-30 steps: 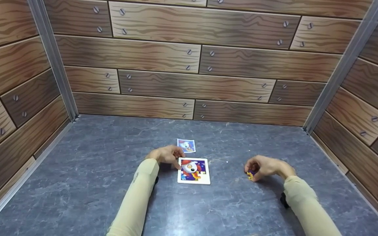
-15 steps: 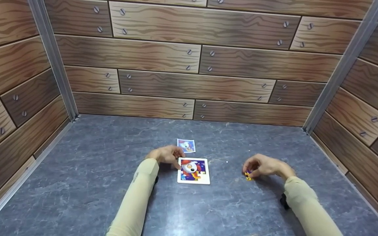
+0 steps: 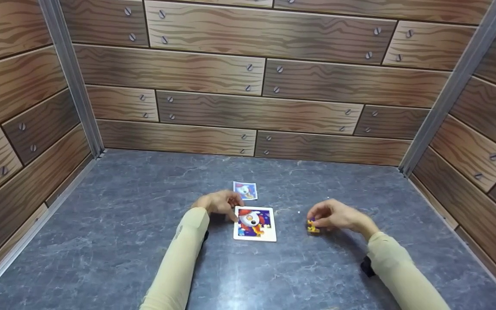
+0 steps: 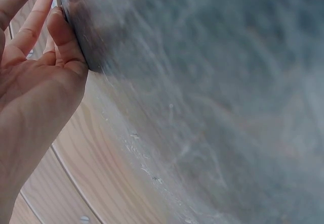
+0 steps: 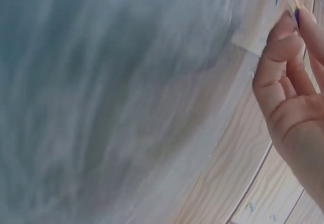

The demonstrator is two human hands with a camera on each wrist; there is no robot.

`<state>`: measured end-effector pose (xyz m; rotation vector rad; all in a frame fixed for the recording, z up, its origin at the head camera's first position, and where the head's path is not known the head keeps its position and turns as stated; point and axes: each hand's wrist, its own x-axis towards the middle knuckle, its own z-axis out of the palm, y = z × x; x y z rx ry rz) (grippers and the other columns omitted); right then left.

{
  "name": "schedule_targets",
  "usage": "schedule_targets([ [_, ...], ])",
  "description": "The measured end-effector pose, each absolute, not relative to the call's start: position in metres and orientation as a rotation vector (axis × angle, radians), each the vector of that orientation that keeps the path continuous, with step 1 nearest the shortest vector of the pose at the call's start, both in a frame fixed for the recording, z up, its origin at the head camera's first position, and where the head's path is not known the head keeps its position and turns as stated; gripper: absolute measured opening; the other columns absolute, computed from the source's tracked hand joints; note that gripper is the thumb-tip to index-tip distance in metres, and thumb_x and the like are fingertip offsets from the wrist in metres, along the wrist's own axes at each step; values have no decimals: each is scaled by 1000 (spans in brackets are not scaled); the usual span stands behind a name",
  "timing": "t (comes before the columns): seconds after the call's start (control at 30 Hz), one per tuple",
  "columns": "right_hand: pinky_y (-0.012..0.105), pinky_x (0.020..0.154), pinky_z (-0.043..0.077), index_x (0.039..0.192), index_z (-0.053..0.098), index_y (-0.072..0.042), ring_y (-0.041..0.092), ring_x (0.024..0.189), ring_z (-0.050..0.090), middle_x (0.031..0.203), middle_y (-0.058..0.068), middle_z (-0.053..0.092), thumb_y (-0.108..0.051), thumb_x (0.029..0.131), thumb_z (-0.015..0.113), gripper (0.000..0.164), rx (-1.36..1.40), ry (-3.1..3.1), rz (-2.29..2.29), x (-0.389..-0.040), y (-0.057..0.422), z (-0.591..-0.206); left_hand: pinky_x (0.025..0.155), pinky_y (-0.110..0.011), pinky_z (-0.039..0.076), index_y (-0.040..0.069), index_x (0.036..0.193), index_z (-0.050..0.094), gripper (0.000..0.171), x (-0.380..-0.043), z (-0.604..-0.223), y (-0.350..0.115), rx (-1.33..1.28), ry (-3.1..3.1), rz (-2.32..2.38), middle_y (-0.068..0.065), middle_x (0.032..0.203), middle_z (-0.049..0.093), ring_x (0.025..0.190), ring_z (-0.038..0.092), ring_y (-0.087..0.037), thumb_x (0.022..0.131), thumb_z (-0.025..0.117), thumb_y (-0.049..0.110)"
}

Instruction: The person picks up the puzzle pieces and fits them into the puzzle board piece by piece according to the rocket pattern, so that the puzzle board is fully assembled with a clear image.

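A white-framed jigsaw puzzle [image 3: 255,240] lies on the table in the head view. Its picture is a white rocket on purple, and a patch at its lower right shows bare white. My left hand [image 3: 221,202] rests at its upper left corner, the thumb against the left edge and the other fingers loosely bent by the top edge. To the right of the puzzle, my right hand [image 3: 338,214] pinches a yellow and purple jigsaw piece [image 3: 312,228] between thumb and fingers. Only a sliver of that piece [image 5: 296,13] shows in the right wrist view.
A small picture card [image 3: 246,191] with a similar rocket lies just behind the puzzle. Tiny white specks dot the grey marbled tabletop [image 3: 144,181]. Wood-patterned walls [image 3: 256,77] enclose the table at the back and both sides.
My right hand has moved left toward the puzzle with the piece, which has turned so more of its yellow face shows. The left hand and puzzle stay in place.
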<state>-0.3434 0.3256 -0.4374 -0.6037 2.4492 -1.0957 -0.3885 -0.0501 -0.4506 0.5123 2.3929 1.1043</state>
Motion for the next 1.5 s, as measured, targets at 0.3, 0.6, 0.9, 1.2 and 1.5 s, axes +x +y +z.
schedule_targets([
  [0.3, 24, 60, 49, 116, 66, 1, 12, 74, 58, 95, 5, 68, -13, 91, 68, 28, -593, 2423, -1220, -341, 293, -443, 76, -26, 39, 8, 111, 64, 41, -389, -450, -50, 516, 2423, 1071, -1, 96, 53, 89, 46, -15, 75, 80, 1],
  [0.6, 24, 56, 50, 114, 62, 5, 11, 71, 65, 88, 2, 73, -14, 84, 76, 38, -361, 2323, -1461, -336, 259, -446, 74, -26, 40, 8, 111, 64, 41, -389, -450, -50, 531, 2428, 1063, -1, 95, 53, 88, 46, -15, 74, 80, 0],
  [0.9, 20, 51, 48, 114, 65, 9, 7, 65, 64, 84, 2, 73, -8, 82, 77, 39, -291, 2328, -1544, -331, 234, -449, 74, -26, 40, 8, 111, 64, 41, -389, -449, -49, 526, 2414, 1066, -1, 94, 52, 87, 45, -15, 74, 80, 0],
  [1.2, 22, 53, 52, 105, 68, 9, 9, 62, 63, 82, 3, 70, -3, 78, 79, 31, -346, 2366, -1468, -330, 215, -451, 75, -25, 39, 7, 109, 64, 40, -390, -452, -49, 536, 2409, 1069, -1, 94, 54, 87, 47, -14, 74, 80, -1],
  [1.5, 21, 52, 51, 98, 69, 8, 9, 60, 60, 74, 1, 69, 0, 79, 77, 22, -339, 2384, -1413, -330, 208, -452, 76, -25, 39, 7, 111, 64, 41, -388, -451, -49, 528, 2409, 1077, -1, 95, 54, 88, 47, -14, 74, 80, 0],
])
